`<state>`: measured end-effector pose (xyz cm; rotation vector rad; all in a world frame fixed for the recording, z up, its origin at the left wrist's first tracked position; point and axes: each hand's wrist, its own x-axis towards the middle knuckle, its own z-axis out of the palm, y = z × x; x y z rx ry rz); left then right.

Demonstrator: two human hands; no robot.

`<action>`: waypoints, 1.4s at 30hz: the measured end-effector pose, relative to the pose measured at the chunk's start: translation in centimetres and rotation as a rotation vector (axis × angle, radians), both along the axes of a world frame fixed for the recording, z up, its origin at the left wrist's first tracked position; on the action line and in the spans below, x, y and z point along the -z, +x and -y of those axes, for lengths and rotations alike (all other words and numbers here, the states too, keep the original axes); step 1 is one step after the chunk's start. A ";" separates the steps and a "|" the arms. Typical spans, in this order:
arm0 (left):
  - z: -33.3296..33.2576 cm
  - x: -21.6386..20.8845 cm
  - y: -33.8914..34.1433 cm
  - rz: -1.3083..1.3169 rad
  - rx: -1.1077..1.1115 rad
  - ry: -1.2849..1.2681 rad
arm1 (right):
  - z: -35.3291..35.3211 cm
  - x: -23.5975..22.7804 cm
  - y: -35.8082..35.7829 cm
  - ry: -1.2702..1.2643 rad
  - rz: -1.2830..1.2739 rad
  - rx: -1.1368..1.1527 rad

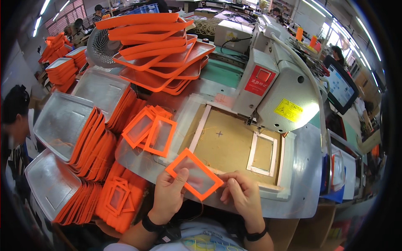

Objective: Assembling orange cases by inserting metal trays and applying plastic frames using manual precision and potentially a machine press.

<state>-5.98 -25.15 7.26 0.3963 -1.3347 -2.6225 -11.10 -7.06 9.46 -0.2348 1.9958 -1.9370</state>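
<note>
My left hand [168, 193] grips a rectangular orange-bordered clear window panel [198, 172], thumb on top near its left side. The panel is tilted above the front edge of the metal work plate [299, 184]. At the panel's right corner is my right hand [243, 193], its fingers curled and thumb and index close together. Whatever may be pinched there is too small to make out. More orange-bordered panels [161, 136] lie overlapped to the left of the plate. Ahead, a tan template board [222, 146] with a white rectangular frame [250, 163] lies beneath the sewing machine head [289, 98].
Tall stacks of orange-edged clear covers [63, 125] crowd the left side. Orange pieces [157, 62] are piled high behind the panels, with a grey fan [102, 48] beside them. A screen [341, 85] stands at right. Another person [16, 111] is at far left.
</note>
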 end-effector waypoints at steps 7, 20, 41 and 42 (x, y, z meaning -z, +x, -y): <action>-0.6 0.4 -0.3 -0.080 -0.088 0.071 | 0.6 0.8 0.3 0.041 -0.070 -0.047; -0.8 0.2 0.8 -0.073 0.184 -0.379 | 0.4 0.5 -0.1 0.206 -0.296 0.034; -0.4 0.3 0.6 -0.081 0.134 -0.186 | -1.3 -0.8 -0.9 0.277 -0.606 0.227; -0.4 0.5 0.5 -0.084 0.145 -0.172 | -1.4 -0.6 -0.7 0.305 -0.578 0.115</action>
